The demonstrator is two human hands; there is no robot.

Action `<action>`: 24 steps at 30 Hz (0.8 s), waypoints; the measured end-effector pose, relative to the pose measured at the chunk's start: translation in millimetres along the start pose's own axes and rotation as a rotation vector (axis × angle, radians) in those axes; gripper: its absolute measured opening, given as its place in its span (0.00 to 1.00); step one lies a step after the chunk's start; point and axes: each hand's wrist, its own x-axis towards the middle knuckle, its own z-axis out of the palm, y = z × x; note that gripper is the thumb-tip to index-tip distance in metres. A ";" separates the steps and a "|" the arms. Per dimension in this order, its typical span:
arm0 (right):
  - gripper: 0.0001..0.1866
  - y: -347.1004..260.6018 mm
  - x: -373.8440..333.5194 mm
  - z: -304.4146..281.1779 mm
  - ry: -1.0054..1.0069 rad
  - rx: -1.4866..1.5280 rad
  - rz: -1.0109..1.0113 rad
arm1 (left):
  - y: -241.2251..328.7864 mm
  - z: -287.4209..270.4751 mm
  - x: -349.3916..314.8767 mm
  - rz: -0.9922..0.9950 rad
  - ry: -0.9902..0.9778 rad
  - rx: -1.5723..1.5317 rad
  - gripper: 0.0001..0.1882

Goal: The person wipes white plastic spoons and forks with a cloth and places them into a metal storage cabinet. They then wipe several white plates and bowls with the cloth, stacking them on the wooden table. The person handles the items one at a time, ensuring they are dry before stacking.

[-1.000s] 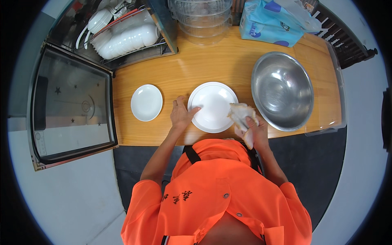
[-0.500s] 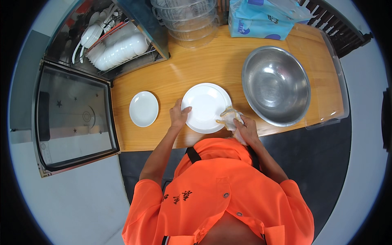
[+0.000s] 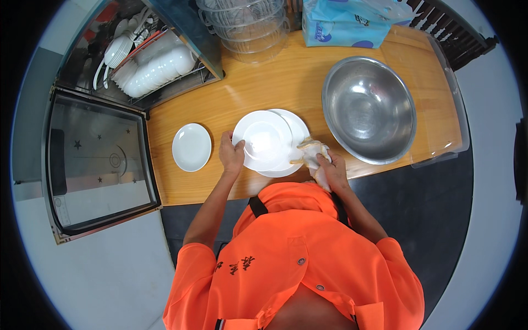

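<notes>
Left of the metal bowl (image 3: 368,110), the left hand (image 3: 232,154) pinches the upper plate (image 3: 264,141) overlapping a lower plate (image 3: 298,131); nearer the bowl, the right hand (image 3: 333,171) clutches a cloth (image 3: 312,154).

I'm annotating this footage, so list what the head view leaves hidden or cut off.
Head view:
Lower round white plate: largely covered by the upper round white plate.
Right hand: some fingers hidden by the crumpled off-white cloth.
Stacked clear plastic containers: cut off by the top edge.
Blue plastic-wrapped packet: also cut off there.
</notes>
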 end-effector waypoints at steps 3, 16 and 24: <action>0.13 -15.0 -9.4 1.8 -0.006 0.085 0.019 | 28.2 -10.5 0.3 -0.048 0.004 -0.240 0.11; 0.19 -46.8 -35.5 -0.6 -0.010 0.155 -0.153 | 95.2 -27.5 -12.6 0.756 -0.096 -0.126 0.12; 0.16 -88.7 -25.8 1.5 0.051 0.105 -0.387 | 101.4 -31.6 -16.8 -0.151 -0.061 -0.670 0.12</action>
